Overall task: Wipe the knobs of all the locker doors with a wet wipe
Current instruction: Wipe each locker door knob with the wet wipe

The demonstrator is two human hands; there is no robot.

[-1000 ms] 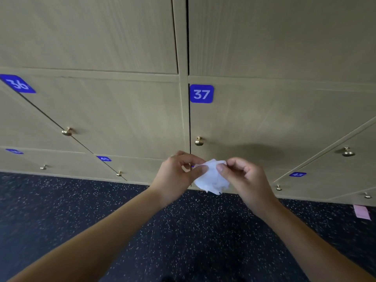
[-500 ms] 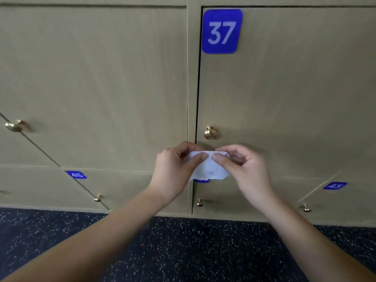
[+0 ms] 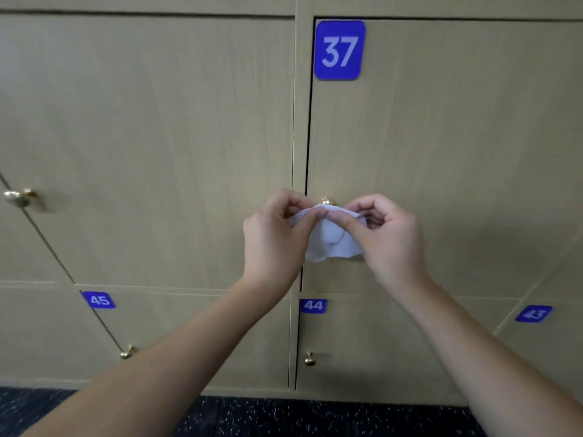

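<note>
Pale wood-grain locker doors fill the head view, above a strip of dark speckled floor. Blue number plates mark the doors: 37 at the top, and 45, 44 and 43 along the lower row.

Both hands are raised in front of door 37. The left hand and right hand each pinch the top edge of a white wipe between thumb and curled fingers, so it hangs down between them in a crumpled sheet. The wipe's upper edge sits just below the brass knob of door 37, whose top shows above the cloth; whether wipe and knob touch cannot be told.

Other brass knobs stand apart from the hands: one at the far left edge, one on door 45, one on door 44.
</note>
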